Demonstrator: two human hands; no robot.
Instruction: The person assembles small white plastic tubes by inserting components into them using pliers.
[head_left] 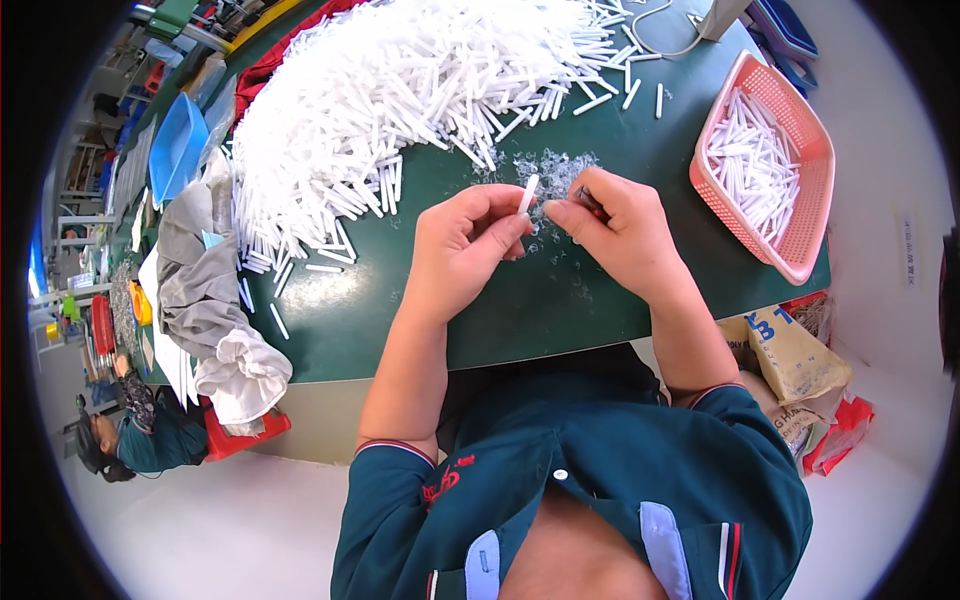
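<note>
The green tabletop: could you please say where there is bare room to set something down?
The tabletop is bare between the right hand and the pink basket, and near the front edge between the left forearm and a loose stick. The white stick pile crowds the far left; clear scraps clutter the middle.

The left hand (462,245) pinches a white plastic stick (529,192); beside it, the right hand (625,235) holds a mostly hidden dark-and-red object (598,212). On the green table (500,335) lie clear scraps (555,165), heaped sticks (400,80) and a pink basket (814,160) of more.
</note>
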